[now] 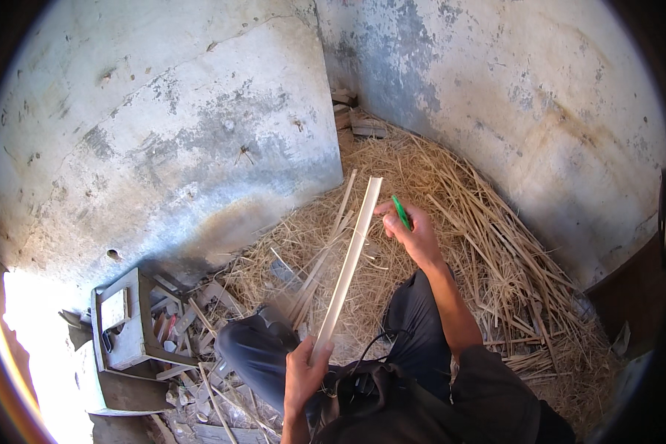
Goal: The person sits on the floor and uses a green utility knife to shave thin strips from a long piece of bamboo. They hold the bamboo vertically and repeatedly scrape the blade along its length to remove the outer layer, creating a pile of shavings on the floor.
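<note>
A long pale split-bamboo strip (354,255), slightly hollow like a channel, slants up and away from my lap. My left hand (305,371) is closed round its near end. Close to the strip's far end is my right hand (413,231), its fingers curled round a slim green tool (401,212). The tool's kind cannot be made out, since the fingers cover part of it. The right index finger reaches toward the strip's edge; whether it touches cannot be told. My legs are bent on either side beneath the strip.
Straw and shavings (422,159) cover the floor, with loose bamboo strips (322,266) beyond my left knee. A heap of long thin sticks (510,259) lies at the right. A worn wooden stool (129,325) lies among debris at the left. Stained walls (222,111) stand close ahead.
</note>
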